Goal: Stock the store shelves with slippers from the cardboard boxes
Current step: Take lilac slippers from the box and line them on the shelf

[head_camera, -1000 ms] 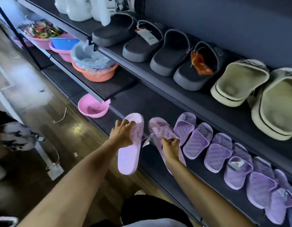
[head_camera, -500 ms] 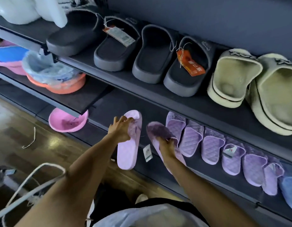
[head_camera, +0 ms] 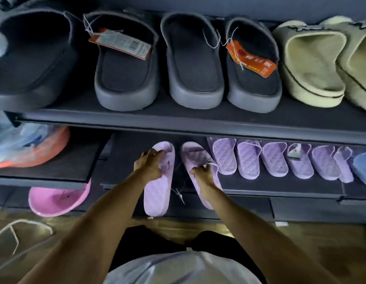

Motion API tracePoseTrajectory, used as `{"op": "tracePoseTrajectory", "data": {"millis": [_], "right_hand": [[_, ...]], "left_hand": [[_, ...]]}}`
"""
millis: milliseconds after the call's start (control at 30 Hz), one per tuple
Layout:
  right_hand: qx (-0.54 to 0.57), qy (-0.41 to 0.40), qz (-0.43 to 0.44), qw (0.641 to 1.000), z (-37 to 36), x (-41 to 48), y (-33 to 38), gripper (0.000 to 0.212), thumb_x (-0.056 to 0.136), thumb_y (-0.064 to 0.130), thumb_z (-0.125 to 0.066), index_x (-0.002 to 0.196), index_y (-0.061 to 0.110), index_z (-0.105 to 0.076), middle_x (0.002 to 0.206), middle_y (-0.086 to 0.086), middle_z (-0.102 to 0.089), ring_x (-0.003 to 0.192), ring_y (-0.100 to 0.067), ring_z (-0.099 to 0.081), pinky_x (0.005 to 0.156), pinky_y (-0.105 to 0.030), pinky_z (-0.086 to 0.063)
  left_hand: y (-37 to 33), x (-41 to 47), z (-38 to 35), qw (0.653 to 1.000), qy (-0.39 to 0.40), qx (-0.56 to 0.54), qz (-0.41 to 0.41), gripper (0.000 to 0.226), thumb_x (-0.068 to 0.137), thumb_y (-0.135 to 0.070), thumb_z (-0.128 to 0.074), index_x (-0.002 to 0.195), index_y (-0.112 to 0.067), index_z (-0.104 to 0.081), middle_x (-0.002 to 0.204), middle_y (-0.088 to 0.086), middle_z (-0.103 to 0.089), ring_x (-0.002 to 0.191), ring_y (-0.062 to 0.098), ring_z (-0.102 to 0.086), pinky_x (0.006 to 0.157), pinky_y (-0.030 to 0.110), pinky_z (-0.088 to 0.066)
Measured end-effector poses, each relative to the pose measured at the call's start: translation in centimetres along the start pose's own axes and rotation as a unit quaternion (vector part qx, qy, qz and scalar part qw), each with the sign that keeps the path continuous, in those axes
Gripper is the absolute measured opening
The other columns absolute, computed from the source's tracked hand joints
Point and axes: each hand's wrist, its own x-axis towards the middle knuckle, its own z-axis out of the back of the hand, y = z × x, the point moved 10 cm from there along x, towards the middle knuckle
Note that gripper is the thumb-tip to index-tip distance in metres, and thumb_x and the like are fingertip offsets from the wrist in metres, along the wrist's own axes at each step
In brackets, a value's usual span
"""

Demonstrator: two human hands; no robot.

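Two lilac slippers lie toe-first on the lower dark shelf [head_camera: 280, 187], heels hanging over its front edge. My left hand [head_camera: 151, 165] grips the strap of the left slipper [head_camera: 157, 193]. My right hand [head_camera: 202, 173] grips the strap of the right slipper [head_camera: 193, 154], which is angled to the left at the toe. A thin string with a small tag [head_camera: 179, 194] dangles between them. To the right stands a row of several quilted lilac slippers [head_camera: 274, 158], the nearest close beside the right slipper.
The upper shelf [head_camera: 178, 119] holds dark grey slippers [head_camera: 194, 64] with orange tags and beige slippers [head_camera: 313, 64]. Plastic basins [head_camera: 28, 146] sit at left, a pink one [head_camera: 55, 201] lower down. A blue slipper [head_camera: 362, 167] ends the row. Wooden floor lies below.
My view has swung to face the shelves straight on and closer. Both hands have pushed the two lilac slippers further onto the lower shelf, toward the row.
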Motion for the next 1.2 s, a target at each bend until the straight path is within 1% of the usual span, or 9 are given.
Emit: {"op": "tracePoseTrajectory", "data": {"millis": [133,367,433,567,633,733,833,967,1200], "right_hand": [[0.047,-0.038,0.003,0.998,-2.4,2.6,0.2,0.035,0.083,0.005,-0.059,0.113,0.004,-0.042,0.103,-0.006,-0.052,0.097,-0.021,-0.049,0.075,-0.025,-0.038],[0.094,0.030,0.011,0.995,-4.1,5.3,0.2,0.074,0.087,0.002,-0.054,0.148,0.014,-0.014,0.127,0.005,-0.036,0.118,-0.018,-0.042,0.085,-0.028,-0.037],[0.041,0.030,0.014,0.999,-3.8,5.5,-0.4,0.057,0.088,0.006,-0.054,0.140,0.010,-0.032,0.118,-0.001,-0.042,0.109,-0.016,-0.041,0.092,-0.034,-0.036],[-0.078,0.018,0.019,0.997,-3.7,4.5,-1.5,0.005,0.087,0.008,-0.054,0.089,0.007,-0.058,0.082,-0.009,-0.056,0.079,-0.023,-0.052,0.067,-0.024,-0.036],[-0.218,-0.019,0.035,0.975,-2.7,4.7,-2.3,0.027,0.089,0.023,-0.054,0.115,0.015,-0.061,0.121,-0.007,-0.061,0.113,-0.027,-0.054,0.088,-0.028,-0.042],[-0.380,-0.057,0.017,0.923,-1.2,4.5,-3.7,0.036,0.089,0.025,-0.048,0.122,0.035,-0.056,0.154,0.010,-0.021,0.144,-0.029,-0.010,0.118,-0.041,-0.014],[-0.381,-0.030,-0.026,0.924,-1.2,4.1,-5.2,0.043,0.086,0.021,-0.048,0.125,0.039,-0.049,0.156,0.012,-0.002,0.142,-0.038,-0.009,0.114,-0.055,-0.008],[-0.397,-0.044,0.031,0.916,-1.1,4.7,-4.4,0.042,0.085,0.021,-0.051,0.126,0.032,-0.051,0.149,0.009,-0.021,0.139,-0.017,-0.024,0.114,-0.044,-0.016],[-0.342,-0.081,0.052,0.935,-1.9,5.7,-4.3,0.040,0.084,0.029,-0.046,0.122,0.037,-0.054,0.130,0.016,-0.035,0.126,-0.028,-0.033,0.098,-0.033,-0.024]], "left_hand": [[0.7,2.9,0.0,0.999,-0.016,-0.006,-0.028,0.072,0.082,-0.034,-0.063,0.142,-0.034,-0.023,0.141,0.003,-0.038,0.124,0.028,-0.045,0.087,0.038,-0.048],[-0.8,6.2,0.3,0.985,-0.069,-0.132,-0.082,0.076,0.080,-0.031,-0.069,0.142,-0.029,-0.026,0.138,0.009,-0.038,0.119,0.034,-0.049,0.090,0.040,-0.049],[-1.8,6.4,-0.5,0.980,-0.050,-0.155,-0.114,0.068,0.084,-0.022,-0.065,0.142,-0.020,-0.030,0.145,0.009,-0.034,0.127,0.030,-0.043,0.095,0.035,-0.043],[-3.3,5.3,-2.3,0.978,-0.023,-0.118,-0.170,0.055,0.087,-0.022,-0.058,0.138,-0.017,-0.037,0.146,0.005,-0.033,0.131,0.028,-0.033,0.098,0.039,-0.043],[-3.3,4.4,-2.5,0.983,-0.054,-0.054,-0.165,0.049,0.090,-0.024,-0.053,0.136,-0.019,-0.038,0.144,0.003,-0.032,0.129,0.027,-0.033,0.093,0.038,-0.045],[-3.3,3.2,-5.0,0.985,-0.023,0.030,-0.170,0.047,0.092,-0.034,-0.047,0.136,-0.021,-0.035,0.145,0.001,-0.029,0.130,0.026,-0.033,0.094,0.038,-0.043],[-3.1,2.6,-9.1,0.983,0.080,0.024,-0.163,0.067,0.086,-0.047,-0.054,0.143,-0.027,-0.025,0.150,0.001,-0.018,0.139,0.032,-0.014,0.099,0.044,-0.043],[-3.7,2.5,-10.4,0.983,0.098,-0.001,-0.158,0.094,0.075,-0.050,-0.068,0.146,-0.023,-0.014,0.155,0.006,0.000,0.143,0.037,0.008,0.103,0.048,-0.040],[-4.1,5.2,-12.3,0.977,0.103,0.035,-0.186,0.103,0.079,-0.046,-0.062,0.149,-0.017,0.008,0.157,0.011,0.015,0.141,0.037,0.022,0.117,0.052,-0.007]]}}
